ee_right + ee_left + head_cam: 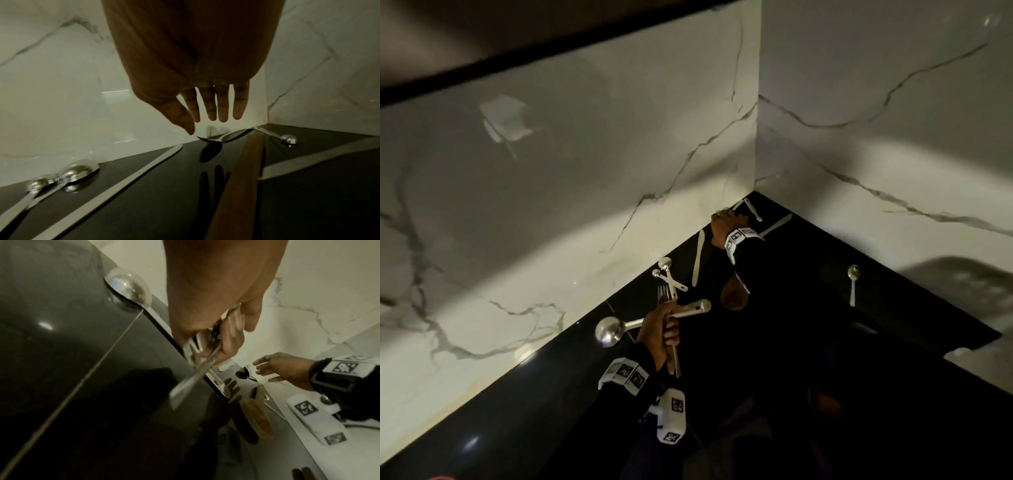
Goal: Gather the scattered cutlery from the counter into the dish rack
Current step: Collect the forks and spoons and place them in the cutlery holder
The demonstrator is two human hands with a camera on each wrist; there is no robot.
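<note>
My left hand (662, 330) grips a bundle of forks (667, 294) above the black counter (808, 359); in the left wrist view its fingers (230, 337) curl round the metal handles (195, 368). My right hand (724, 219) reaches into the far corner with straight, spread fingers (223, 112), hovering just above a steel spoon (230, 137) that lies against the wall. It holds nothing. A wooden spoon (734, 293) lies under the right forearm. The dish rack is out of view.
Loose on the counter: a ladle (606, 330), two measuring spoons (664, 265), a knife (698, 257) by the left wall, a small measuring spoon (754, 211), another knife (777, 224) and a teaspoon (853, 282). Marble walls (585, 188) close the corner.
</note>
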